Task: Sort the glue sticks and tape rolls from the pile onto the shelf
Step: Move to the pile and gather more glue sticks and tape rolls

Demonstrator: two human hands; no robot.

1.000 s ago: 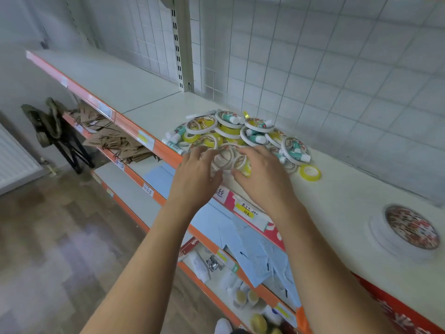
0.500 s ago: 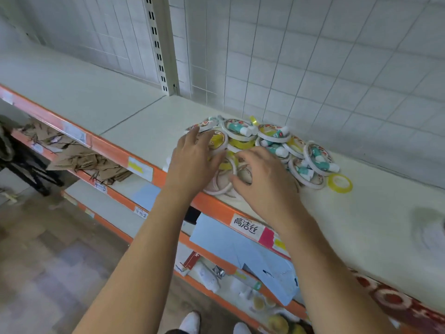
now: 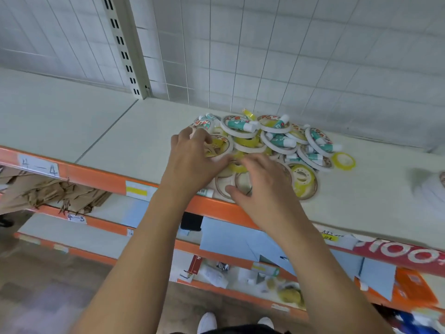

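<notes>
A shop aisle, tiered retail shelf [image 3: 72,121] with orange front rails [image 3: 96,175] running under the hands [image 3: 192,162], price labels [image 3: 136,190] sticking to the rails, wire-grid back panel [image 3: 265,56] standing beyond the hands, stationery stock [image 3: 277,141] lying piled there.

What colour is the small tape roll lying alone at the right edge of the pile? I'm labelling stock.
Translucent yellow small tape roll, clearest in the head view.

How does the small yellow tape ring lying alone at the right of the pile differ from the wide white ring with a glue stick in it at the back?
The small yellow tape ring is translucent yellow; the wide white ring is opaque white. The yellow one lies flat on the shelf, apart from the pile; the white one rests on other rolls. The yellow ring is empty; the white one holds a glue stick. Both are round.
</notes>
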